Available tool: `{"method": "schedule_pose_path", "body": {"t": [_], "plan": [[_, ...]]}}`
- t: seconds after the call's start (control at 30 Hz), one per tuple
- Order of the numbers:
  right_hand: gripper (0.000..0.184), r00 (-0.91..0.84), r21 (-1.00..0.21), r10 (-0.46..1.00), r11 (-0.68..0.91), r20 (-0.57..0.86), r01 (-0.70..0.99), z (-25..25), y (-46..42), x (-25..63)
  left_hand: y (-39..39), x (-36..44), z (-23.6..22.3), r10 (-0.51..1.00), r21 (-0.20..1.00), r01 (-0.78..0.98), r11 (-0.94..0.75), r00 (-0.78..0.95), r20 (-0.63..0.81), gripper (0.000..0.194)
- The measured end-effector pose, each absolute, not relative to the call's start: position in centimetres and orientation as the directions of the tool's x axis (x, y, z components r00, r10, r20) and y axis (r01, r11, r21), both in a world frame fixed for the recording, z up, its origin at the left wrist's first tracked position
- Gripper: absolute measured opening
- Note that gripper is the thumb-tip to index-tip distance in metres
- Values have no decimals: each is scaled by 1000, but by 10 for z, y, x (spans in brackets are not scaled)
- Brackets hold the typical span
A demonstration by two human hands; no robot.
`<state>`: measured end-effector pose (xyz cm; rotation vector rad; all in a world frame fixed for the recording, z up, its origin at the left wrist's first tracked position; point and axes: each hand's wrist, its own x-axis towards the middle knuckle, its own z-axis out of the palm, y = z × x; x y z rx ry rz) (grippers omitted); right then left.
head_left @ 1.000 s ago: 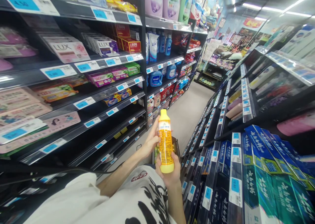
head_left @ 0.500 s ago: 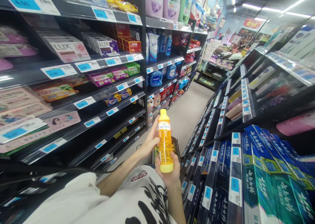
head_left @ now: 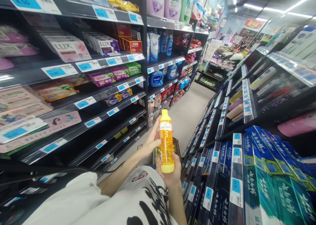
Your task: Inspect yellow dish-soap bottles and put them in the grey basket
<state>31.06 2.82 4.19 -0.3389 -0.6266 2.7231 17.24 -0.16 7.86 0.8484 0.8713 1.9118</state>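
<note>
I hold a yellow bottle (head_left: 166, 141) upright in front of me, its label facing me. My right hand (head_left: 170, 175) grips it round the base from below. My left hand (head_left: 151, 141) rests against the bottle's left side near the shoulder, fingers curled onto it. Behind the bottle, low down, part of a dark basket (head_left: 175, 147) with green items shows.
I stand in a shop aisle. Black shelves on the left (head_left: 98, 99) carry soap boxes (head_left: 67, 50) and blue detergent bottles (head_left: 156, 78). Shelves on the right (head_left: 237, 119) hold blue and green toothpaste boxes (head_left: 261, 172). A pale floor (head_left: 187, 113) runs ahead between them.
The bottle and both hands have barely shifted; the view has moved very slightly. Nothing was picked up or let go.
</note>
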Motion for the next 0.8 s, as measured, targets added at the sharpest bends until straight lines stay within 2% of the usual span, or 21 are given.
{"method": "schedule_pose_path", "body": {"t": [0.23,0.8], "plan": [[44,-922,-454,357,-853,-150,-256,41,30,310,-1,171,77,888,817,-417,-399,-398,230,111],[48,-919,-447,359,-857,-164,-255,38,30,309,-1,174,81,885,841,-429,-330,-451,117,108]]}}
